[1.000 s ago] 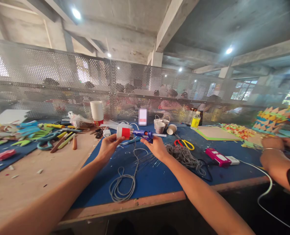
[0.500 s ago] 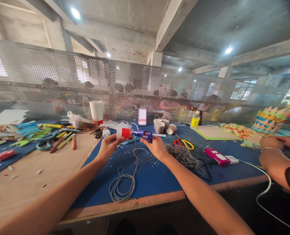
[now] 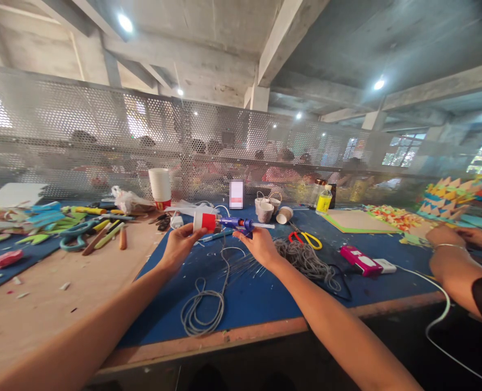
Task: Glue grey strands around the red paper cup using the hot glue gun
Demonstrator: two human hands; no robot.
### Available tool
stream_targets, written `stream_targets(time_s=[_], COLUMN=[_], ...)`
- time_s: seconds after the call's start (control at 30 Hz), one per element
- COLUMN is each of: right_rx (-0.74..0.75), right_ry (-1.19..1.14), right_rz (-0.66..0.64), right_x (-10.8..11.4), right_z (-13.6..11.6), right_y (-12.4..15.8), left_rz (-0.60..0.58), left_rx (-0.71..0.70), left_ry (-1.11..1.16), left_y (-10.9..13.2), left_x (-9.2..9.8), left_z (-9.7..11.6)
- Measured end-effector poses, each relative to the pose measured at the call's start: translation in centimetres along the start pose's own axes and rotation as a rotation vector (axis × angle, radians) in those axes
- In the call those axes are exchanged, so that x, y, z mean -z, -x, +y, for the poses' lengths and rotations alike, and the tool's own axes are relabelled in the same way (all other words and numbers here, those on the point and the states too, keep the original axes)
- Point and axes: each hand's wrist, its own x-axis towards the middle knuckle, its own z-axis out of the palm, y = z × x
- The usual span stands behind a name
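Observation:
My left hand (image 3: 180, 243) is closed round a small red and white paper cup (image 3: 205, 220), held on its side above the blue mat (image 3: 257, 296). My right hand (image 3: 257, 244) grips a blue glue gun (image 3: 237, 222) whose nozzle points left and touches the cup's end. A grey cord hangs from between my hands down to a coil (image 3: 202, 309) on the mat. A tangle of grey string (image 3: 306, 259) lies just right of my right hand.
Scissors with red and yellow handles (image 3: 306, 238), a pink box (image 3: 361, 260), small paper cups (image 3: 271, 210), a yellow bottle (image 3: 324, 202), a cup stack (image 3: 160, 187) and a phone (image 3: 236, 194) stand around. Tools clutter the left. Another person's hands (image 3: 448, 247) work at right. A perforated screen (image 3: 102, 141) lies behind.

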Motion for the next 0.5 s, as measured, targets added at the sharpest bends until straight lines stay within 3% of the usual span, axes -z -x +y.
stream_targets(time_s=[0.5], right_rx=[0.003], right_ry=[0.054], right_rz=[-0.018], right_x=[-0.04], right_z=[0.07], right_y=[0.08], left_rz=[0.002], left_rx=[0.032], left_ry=[0.003], left_y=[0.32], left_x=[-0.12], left_z=[0.59])
